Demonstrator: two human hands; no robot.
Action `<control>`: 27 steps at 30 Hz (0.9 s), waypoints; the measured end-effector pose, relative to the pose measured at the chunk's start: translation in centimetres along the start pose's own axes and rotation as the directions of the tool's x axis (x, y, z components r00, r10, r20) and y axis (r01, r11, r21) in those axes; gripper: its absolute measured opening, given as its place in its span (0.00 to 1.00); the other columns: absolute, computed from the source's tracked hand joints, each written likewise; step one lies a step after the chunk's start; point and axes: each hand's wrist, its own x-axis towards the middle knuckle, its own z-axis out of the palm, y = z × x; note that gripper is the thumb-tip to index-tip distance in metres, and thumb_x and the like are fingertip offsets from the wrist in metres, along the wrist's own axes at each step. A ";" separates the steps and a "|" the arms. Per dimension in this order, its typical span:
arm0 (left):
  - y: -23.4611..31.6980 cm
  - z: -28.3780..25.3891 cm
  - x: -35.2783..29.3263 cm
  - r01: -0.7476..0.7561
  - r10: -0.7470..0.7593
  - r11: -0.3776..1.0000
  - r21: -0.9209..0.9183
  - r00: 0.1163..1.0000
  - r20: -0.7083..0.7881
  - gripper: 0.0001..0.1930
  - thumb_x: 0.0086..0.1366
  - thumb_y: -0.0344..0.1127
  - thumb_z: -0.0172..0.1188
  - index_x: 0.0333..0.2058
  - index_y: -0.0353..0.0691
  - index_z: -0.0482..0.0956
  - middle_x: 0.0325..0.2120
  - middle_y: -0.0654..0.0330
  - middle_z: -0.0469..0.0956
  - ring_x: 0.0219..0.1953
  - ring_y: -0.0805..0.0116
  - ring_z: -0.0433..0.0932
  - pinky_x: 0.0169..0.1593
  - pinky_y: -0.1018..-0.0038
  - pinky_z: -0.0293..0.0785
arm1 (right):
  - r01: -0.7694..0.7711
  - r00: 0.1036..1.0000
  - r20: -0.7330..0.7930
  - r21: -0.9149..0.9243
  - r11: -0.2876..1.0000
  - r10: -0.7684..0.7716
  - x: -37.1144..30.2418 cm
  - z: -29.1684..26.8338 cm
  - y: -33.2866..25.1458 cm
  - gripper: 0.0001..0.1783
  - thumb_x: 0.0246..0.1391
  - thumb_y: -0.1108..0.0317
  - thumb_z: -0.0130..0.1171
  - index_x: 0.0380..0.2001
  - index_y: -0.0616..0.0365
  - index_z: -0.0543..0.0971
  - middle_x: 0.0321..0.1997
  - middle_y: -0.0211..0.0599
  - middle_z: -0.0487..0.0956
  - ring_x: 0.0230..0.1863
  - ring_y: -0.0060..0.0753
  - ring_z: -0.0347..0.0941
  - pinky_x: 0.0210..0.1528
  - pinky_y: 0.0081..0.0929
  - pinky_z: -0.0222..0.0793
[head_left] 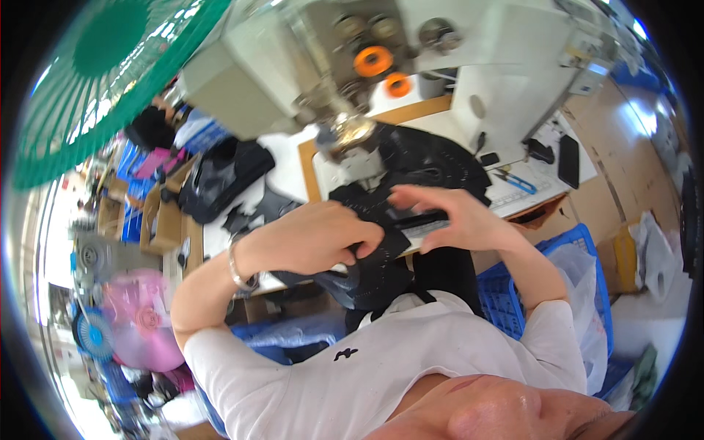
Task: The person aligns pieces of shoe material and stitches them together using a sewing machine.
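Observation:
A dark piece of fabric [374, 275] hangs over the table's front edge toward my lap. My left hand [315, 238], with a bracelet at its wrist, is closed on this fabric, its fingers curled down. Just right of it, my right hand [455, 220] hovers over the cloth with thumb and fingers apart and nothing between them. More of the black material [433, 158], marked with rows of small pale dots, spreads beneath the sewing machine's head [359, 158]. The fabric right under the needle area is partly hidden by the machine.
Scissors with blue handles [519, 181] and a black phone [568, 161] lie at the table's right. A dark fabric pile [224, 180] sits to the left. Beside my right elbow stands a blue basket [504, 297]. A green fan [110, 81] looms at the upper left.

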 end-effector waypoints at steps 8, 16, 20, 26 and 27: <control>-1.4 3.8 -1.7 0.418 0.083 0.823 0.384 0.581 -0.810 0.09 0.48 0.27 0.63 0.31 0.42 0.80 0.34 0.58 0.72 0.45 0.56 0.68 0.52 0.64 0.60 | -0.243 0.954 -0.131 0.193 0.951 0.270 8.1 7.3 3.9 0.12 0.51 0.65 0.67 0.33 0.65 0.82 0.29 0.30 0.82 0.32 0.17 0.75 0.36 0.20 0.71; -3.6 20.6 -0.7 -0.402 -0.758 -0.169 -0.900 0.637 -0.142 0.20 0.68 0.50 0.55 0.48 0.39 0.76 0.47 0.57 0.76 0.49 0.66 0.75 0.51 0.69 0.70 | -0.176 0.922 -0.138 0.680 0.711 0.361 8.6 10.1 7.3 0.14 0.50 0.66 0.68 0.38 0.62 0.80 0.32 0.29 0.81 0.33 0.21 0.75 0.35 0.21 0.71; -5.2 16.8 0.3 -0.888 -0.855 -0.348 -0.301 0.432 -0.288 0.20 0.69 0.35 0.54 0.57 0.35 0.66 0.48 0.52 0.77 0.49 0.62 0.78 0.49 0.71 0.77 | -0.151 0.915 -0.109 0.799 0.582 0.387 8.3 11.3 7.0 0.17 0.53 0.69 0.65 0.46 0.60 0.76 0.42 0.33 0.80 0.36 0.22 0.77 0.36 0.24 0.74; -5.0 13.6 0.0 -0.864 -0.911 0.158 -0.478 0.059 -0.409 0.18 0.65 0.26 0.56 0.54 0.32 0.69 0.47 0.50 0.78 0.49 0.61 0.77 0.53 0.67 0.76 | -0.185 0.933 -0.059 0.766 0.616 0.354 10.0 8.8 5.9 0.12 0.56 0.65 0.63 0.39 0.61 0.80 0.33 0.31 0.81 0.34 0.22 0.77 0.37 0.21 0.74; -5.1 12.9 0.1 -0.876 -0.896 0.167 -0.452 0.057 -0.441 0.16 0.65 0.23 0.56 0.52 0.31 0.71 0.45 0.50 0.79 0.48 0.62 0.78 0.51 0.68 0.77 | -0.169 0.938 -0.077 0.749 0.641 0.337 10.4 8.0 5.8 0.12 0.57 0.64 0.62 0.39 0.63 0.80 0.33 0.32 0.81 0.33 0.20 0.77 0.36 0.19 0.74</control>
